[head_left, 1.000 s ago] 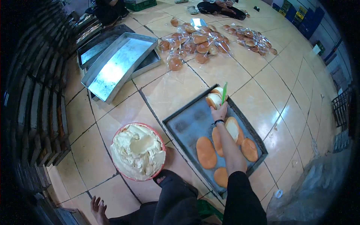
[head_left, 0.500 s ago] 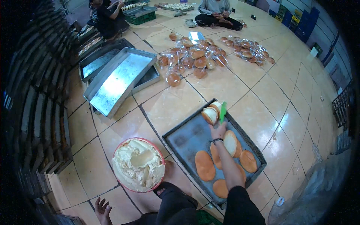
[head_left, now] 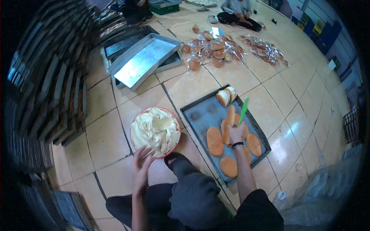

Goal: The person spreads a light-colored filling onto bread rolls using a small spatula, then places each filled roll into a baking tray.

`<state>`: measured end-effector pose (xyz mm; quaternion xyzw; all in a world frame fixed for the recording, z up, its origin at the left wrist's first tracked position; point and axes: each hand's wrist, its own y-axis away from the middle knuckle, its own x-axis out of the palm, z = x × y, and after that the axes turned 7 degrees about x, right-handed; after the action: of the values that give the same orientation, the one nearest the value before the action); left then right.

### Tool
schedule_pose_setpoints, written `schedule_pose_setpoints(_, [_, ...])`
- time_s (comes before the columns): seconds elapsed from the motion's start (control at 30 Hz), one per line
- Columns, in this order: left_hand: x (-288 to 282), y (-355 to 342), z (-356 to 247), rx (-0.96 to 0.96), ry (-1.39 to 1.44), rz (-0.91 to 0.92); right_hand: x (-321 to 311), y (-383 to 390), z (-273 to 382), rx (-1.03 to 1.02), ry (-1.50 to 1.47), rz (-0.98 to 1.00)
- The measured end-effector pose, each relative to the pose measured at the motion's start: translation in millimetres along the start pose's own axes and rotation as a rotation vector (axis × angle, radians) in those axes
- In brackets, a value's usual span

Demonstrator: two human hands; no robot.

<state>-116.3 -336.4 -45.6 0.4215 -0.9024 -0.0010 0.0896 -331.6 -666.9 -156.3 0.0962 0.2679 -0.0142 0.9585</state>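
My right hand (head_left: 236,134) grips a green spatula (head_left: 244,111) and is on an elongated bun (head_left: 230,115) tilted up in the middle of a dark metal tray (head_left: 196,124). Several flat golden buns (head_left: 215,141) lie around it, and cream-filled halves (head_left: 225,96) stand together in the tray's far corner. To the tray's left, a red-rimmed bowl (head_left: 136,136) is heaped with pale cream. My left hand (head_left: 143,159) is raised at the bowl's near edge, its fingers apart and slightly curved, holding nothing that shows.
Stacked metal trays (head_left: 58,84) line the left. Shallow pans (head_left: 140,57) and bagged buns (head_left: 212,50) lie beyond. Two other people sit on the floor farther back, one in grey (head_left: 237,13). Plastic sheeting (head_left: 308,192) is at near right, crates (head_left: 323,30) at far right.
My right hand has moved back from the filled buns in the far corner to the middle buns, where one is now tilted up. My left hand has risen toward the cream bowl.
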Motion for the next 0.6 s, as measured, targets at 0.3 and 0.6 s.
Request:
schedule_pose_setpoints(0.3, [24.8,-27.4,-63.7,0.115,0.291,-0.031,-38.0,197.5,196.8,-0.102,-0.581,0.845])
schedule_pose_setpoints(0.6, [-47.1,6.4,-134.8,0.028,0.289,0.135,15.0,224.3,222.7,-0.339,-0.36,1.105])
